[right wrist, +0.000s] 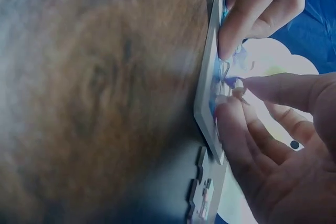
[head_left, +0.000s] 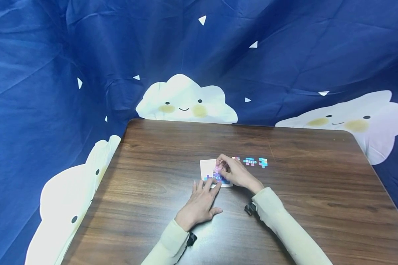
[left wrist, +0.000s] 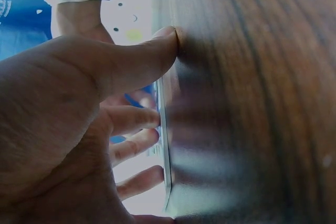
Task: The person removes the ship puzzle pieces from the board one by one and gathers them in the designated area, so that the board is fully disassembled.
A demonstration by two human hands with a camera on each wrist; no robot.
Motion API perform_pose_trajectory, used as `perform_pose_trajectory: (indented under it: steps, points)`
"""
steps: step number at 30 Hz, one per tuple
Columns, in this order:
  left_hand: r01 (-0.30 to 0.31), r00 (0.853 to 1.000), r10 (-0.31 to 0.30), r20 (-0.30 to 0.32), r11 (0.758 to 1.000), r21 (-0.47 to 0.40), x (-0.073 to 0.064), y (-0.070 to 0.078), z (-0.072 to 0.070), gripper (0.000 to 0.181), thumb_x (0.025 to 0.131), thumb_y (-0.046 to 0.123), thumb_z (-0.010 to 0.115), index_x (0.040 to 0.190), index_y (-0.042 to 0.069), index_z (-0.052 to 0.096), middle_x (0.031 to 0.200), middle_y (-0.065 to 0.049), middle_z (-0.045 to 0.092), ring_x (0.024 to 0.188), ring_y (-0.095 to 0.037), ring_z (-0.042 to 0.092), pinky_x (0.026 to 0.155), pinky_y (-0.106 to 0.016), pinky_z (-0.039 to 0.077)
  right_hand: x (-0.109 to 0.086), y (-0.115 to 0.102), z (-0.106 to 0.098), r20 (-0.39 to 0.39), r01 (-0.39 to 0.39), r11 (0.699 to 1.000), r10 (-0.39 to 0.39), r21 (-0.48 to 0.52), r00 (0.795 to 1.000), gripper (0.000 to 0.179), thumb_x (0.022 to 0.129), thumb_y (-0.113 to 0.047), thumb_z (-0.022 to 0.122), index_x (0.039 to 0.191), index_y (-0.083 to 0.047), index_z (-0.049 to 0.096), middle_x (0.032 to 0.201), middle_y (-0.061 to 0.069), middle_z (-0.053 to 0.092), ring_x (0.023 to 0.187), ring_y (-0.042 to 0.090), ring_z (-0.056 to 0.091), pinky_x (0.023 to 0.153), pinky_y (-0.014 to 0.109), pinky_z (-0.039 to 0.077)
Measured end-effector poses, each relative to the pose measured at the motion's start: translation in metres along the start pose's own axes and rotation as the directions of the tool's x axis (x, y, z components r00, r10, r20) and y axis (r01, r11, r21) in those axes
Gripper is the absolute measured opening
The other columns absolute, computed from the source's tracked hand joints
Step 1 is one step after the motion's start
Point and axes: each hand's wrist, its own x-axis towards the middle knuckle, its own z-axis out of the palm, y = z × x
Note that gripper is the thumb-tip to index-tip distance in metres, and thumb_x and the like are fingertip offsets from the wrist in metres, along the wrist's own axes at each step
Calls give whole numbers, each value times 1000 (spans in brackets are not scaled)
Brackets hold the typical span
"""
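A square white puzzle board (head_left: 206, 166) lies on the table, its lower part covered with joined blue and purple pieces. My right hand (head_left: 237, 173) is over its right side and pinches a small puzzle piece (right wrist: 231, 81) between thumb and fingers, low against the board. The held piece is mostly hidden by the fingertips. My left hand (head_left: 199, 204) rests with extended fingers on the board's near edge. Its thumb (left wrist: 142, 59) touches the table in the left wrist view. In the right wrist view the board's raised edge (right wrist: 203, 85) shows beside the left fingers.
Right of the board lie loose jigsaw pieces: a blue and pink one (head_left: 250, 161), a blue one with orange (head_left: 263, 162), and a reddish one (head_left: 236, 158) partly behind the right hand. The brown wooden table (head_left: 146, 206) meets a blue cloud-patterned curtain (head_left: 172, 48) behind.
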Motion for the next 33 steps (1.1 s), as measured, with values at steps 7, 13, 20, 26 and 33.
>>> perform_pose_trajectory:
  steps: [7,13,20,26,33]
  points:
    - [3,1000,-3,-3,1000,-4,-1,0,-1,88,88,45,80,160,12,41,155,-6,42,142,-38,42,117,-73,34,-4,1,-4,-52,-36,999,37,15,998,16,99,-7,67,114,-11,66,95,5,70,75,12,61,69,25,48]
    - [5,1000,-5,6,1000,-20,-2,0,-2,87,89,45,80,160,12,41,156,-7,41,142,-37,42,118,-73,33,-10,6,-9,-52,-77,995,80,69,995,16,101,-7,65,117,-9,66,101,9,70,80,16,64,70,25,53]
    - [-1,1000,1,-2,1000,-20,-2,0,-3,86,89,44,80,159,12,42,154,-7,42,139,-37,44,117,-73,34,-18,15,-18,-59,-136,974,149,183,987,19,102,-5,63,120,-4,65,102,15,68,79,26,70,63,33,64]
    - [0,1000,0,0,1000,-22,-2,0,-3,86,89,44,80,159,12,42,154,-7,42,139,-37,44,117,-74,34,-26,25,-30,-97,-154,968,175,199,980,22,101,-2,62,122,-1,65,101,18,67,74,22,70,62,33,64]
    - [1,1000,-1,6,1000,-28,-1,1,-4,85,89,44,80,158,13,43,154,-7,42,139,-36,44,117,-74,34,-35,34,-38,-110,-182,957,211,226,971,23,99,2,62,122,3,64,101,21,66,73,21,68,60,34,64]
